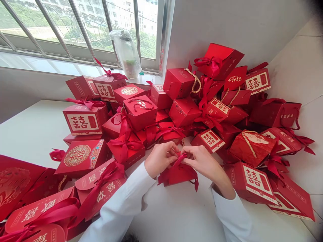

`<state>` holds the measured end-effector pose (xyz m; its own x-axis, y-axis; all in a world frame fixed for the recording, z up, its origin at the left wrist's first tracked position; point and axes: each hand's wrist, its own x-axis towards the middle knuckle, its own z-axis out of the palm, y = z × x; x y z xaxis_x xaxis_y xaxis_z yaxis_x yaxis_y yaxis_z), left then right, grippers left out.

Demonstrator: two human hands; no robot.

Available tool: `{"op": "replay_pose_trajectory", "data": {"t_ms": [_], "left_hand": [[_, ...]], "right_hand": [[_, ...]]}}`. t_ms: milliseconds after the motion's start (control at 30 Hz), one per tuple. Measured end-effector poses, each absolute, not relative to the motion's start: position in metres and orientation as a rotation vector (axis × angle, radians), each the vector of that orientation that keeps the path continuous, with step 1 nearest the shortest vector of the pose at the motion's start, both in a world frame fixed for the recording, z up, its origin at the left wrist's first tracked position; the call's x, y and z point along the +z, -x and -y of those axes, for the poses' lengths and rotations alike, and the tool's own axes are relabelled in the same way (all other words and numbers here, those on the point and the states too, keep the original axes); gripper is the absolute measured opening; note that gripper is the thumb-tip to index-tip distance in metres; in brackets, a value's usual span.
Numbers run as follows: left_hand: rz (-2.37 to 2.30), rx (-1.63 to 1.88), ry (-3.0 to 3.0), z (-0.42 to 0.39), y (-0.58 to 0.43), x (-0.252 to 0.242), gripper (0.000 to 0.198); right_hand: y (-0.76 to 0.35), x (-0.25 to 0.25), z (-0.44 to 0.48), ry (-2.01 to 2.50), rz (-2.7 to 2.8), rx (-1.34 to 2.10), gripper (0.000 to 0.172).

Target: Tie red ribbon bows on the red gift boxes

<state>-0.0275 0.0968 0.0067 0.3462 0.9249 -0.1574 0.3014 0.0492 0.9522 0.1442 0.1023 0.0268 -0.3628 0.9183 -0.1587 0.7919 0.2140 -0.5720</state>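
My left hand (160,159) and my right hand (202,162) meet over a small red gift box (177,175) on the white table. Between the fingertips of both hands I pinch a red satin ribbon (183,159) rising from the top of the box. The box's lower corners and a thin cord hang at its sides. Its top is hidden by my fingers. White sleeves cover both my forearms.
Several red gift boxes and bags with gold cords, ribbons and 囍 labels (85,119) are heaped across the white table (35,134) against the wall and window sill. A plastic-wrapped bottle (126,53) stands on the sill (52,64).
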Motion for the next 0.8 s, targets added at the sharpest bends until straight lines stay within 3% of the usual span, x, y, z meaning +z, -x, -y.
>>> {"op": "replay_pose_trajectory", "data": {"t_ms": [533, 800], "left_hand": [[-1.149, 0.667, -1.583, -0.1041, 0.0308, -0.0020, 0.018], [-1.172, 0.664, -1.639, -0.1023, 0.0328, 0.0045, 0.021]], "right_hand": [[-0.1382, 0.0277, -0.0962, 1.652, 2.244, 0.842, 0.006], [-0.1449, 0.0302, -0.0956, 1.510, 2.171, 1.077, 0.011]]}}
